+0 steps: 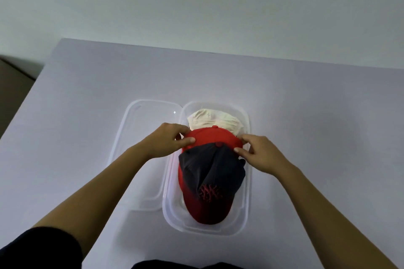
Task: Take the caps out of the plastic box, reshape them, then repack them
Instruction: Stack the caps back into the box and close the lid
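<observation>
Head view: both hands, left hand (pixel 168 140) and right hand (pixel 260 153), each grip pinching the red cap (pixel 209 137) inside the plastic box (pixel 172 214) on the worktop (pixel 87 94). Risk: lifting could drag the dark cap (pixel 209 170) out too, nested together.

The cream cap (pixel 213 120) at the far end of the plastic box (pixel 246 181) is partly covered by the red cap (pixel 215 136), so its brim cannot be seen. The navy cap (pixel 215 172) hides most of the red cap's crown. The fingers (pixel 181 130) curl behind the red cap's edge. The bottom edge cuts off both arms, and the surface (pixel 87 94) runs out of the picture at the right.
</observation>
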